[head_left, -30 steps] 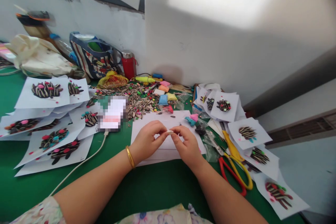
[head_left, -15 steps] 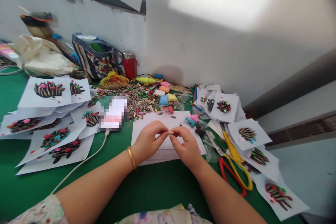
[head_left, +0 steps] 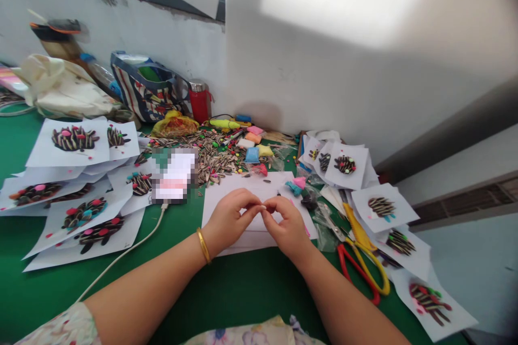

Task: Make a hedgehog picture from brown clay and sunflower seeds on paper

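My left hand [head_left: 232,220] and my right hand [head_left: 286,225] meet fingertip to fingertip above white paper sheets [head_left: 251,186]. Between their pinched thumbs and index fingers is a small white piece [head_left: 264,207], mostly covered by the fingertips. A single dark seed [head_left: 267,181] lies on the top sheet. Pink clay [head_left: 300,181] and blue clay [head_left: 293,188] sit at the sheet's right side. Beyond the paper spreads a pile of striped seeds [head_left: 214,156].
Seed-covered pictures [head_left: 68,157] are stacked at left, others [head_left: 382,207] at right. A phone [head_left: 176,175] with a white cable lies left of the paper. Scissors [head_left: 360,264] lie right of my right hand. Behind stand a red flask [head_left: 199,102] and a striped bag [head_left: 148,89].
My fingertips have closed in more over the white piece, so less of it shows. Both hands are otherwise in nearly the same place.
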Tool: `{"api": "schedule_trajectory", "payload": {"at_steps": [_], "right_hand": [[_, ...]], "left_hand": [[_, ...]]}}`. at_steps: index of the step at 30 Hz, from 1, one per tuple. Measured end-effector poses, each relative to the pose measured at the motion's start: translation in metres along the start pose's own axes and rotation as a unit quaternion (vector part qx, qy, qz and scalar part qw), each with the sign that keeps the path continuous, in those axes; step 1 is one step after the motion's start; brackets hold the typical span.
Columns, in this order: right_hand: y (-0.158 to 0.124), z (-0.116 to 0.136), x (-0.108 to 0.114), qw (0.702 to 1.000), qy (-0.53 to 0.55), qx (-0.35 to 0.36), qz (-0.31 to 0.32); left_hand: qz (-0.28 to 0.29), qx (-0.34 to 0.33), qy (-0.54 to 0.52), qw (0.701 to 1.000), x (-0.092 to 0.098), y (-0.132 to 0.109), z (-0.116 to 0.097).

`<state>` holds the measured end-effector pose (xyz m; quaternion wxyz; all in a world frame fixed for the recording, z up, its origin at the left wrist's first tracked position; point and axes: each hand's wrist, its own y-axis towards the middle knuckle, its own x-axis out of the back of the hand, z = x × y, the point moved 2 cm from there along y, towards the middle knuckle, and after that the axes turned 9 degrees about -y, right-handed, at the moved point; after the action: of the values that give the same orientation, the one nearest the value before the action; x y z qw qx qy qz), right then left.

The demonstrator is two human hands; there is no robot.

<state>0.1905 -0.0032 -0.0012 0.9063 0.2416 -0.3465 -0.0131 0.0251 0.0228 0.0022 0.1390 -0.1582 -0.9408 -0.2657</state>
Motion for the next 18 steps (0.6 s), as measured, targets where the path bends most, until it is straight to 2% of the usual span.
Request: {"api": "schedule_trajectory", "payload": {"at_steps": [7,13,18], "right_hand": [[-0.0008,0.0023,0.0014,0.999,0.030,-0.001,0.012],[-0.0011,0.0009,0.0008,1.000,0.020,-0.005,0.013],[-0.0008,-0.0002,-0.0003,0.999,0.033,-0.013,0.028]], "left_hand": [[-0.013,0.028,-0.012,0.999,-0.0010,-0.0010,0.0001],[-0.007,0.012,-0.027,1.000,-0.0012,-0.0003,0.0010],[-0.035,0.076,-0.093,0.992,-0.0009,0.0030,0.0008]]}}
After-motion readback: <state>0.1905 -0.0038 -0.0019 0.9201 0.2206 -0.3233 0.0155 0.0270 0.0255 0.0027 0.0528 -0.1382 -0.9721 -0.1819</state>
